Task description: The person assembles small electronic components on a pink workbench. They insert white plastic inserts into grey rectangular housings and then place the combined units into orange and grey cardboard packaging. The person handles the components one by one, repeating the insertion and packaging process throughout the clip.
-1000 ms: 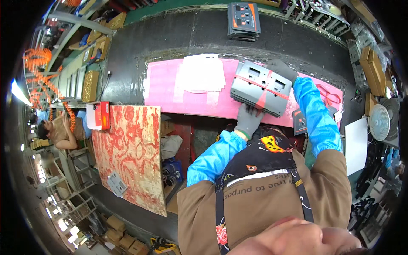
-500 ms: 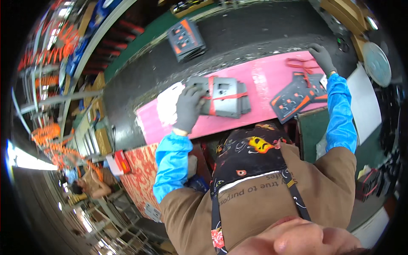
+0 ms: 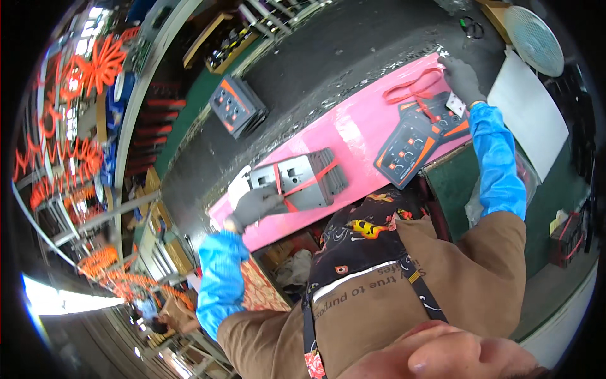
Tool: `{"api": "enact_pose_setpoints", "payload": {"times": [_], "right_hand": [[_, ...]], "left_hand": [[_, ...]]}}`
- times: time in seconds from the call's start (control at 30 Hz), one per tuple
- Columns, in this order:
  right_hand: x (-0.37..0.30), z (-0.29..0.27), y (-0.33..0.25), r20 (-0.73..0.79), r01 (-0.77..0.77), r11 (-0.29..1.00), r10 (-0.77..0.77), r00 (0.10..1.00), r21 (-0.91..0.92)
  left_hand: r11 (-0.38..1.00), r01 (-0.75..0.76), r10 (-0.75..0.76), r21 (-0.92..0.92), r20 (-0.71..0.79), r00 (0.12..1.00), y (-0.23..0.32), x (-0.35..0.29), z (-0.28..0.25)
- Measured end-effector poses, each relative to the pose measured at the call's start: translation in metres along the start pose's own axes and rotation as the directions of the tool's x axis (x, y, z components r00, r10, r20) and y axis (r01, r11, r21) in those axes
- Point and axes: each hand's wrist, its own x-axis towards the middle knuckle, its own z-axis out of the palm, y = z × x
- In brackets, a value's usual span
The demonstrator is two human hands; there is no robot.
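Note:
A stack of grey panels lies on the pink mat, crossed by red bands. My left hand, in a grey glove, is closed on the near left edge of this stack, by a red band; its fingertips are partly hidden. My right hand, gloved too, is stretched out over the mat's far right corner, with no object visible in it. Beside it lie dark panels with orange markings, a white tag and a loose red band.
Another stack of dark panels sits farther back on the black bench. A round mesh disc and a white sheet are at the far right. Orange coiled hoses hang at the left, and a person is beyond.
The whole view has turned and shifted. My left hand has moved from the top of the grey stack's left end to its near left edge. My right hand stays near the mat's far right corner.

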Motion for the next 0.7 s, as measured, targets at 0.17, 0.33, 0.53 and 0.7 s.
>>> {"api": "enact_pose_setpoints", "payload": {"times": [0.17, 0.33, 0.53, 0.7], "right_hand": [[-0.015, -0.036, 0.1, 0.101, -0.259, 0.955, 0.275, 0.956, -0.145], [0.018, -0.021, 0.142, 0.092, -0.244, 0.945, 0.269, 0.959, -0.216], [0.113, 0.023, 0.172, 0.08, -0.213, 0.91, 0.257, 0.963, -0.356], [0.159, 0.077, 0.226, 0.199, -0.308, 0.881, 0.25, 0.948, 0.359]], "left_hand": [[0.921, -0.022, -0.051, -0.389, -0.178, 0.983, 0.022, -0.005, 0.028], [0.84, 0.061, -0.166, -0.539, -0.149, 0.975, 0.025, -0.005, 0.034], [0.895, 0.03, -0.152, -0.446, -0.24, 0.959, -0.01, -0.007, 0.057], [0.897, 0.135, -0.237, -0.421, -0.2, 0.951, 0.003, -0.022, 0.054]]}}
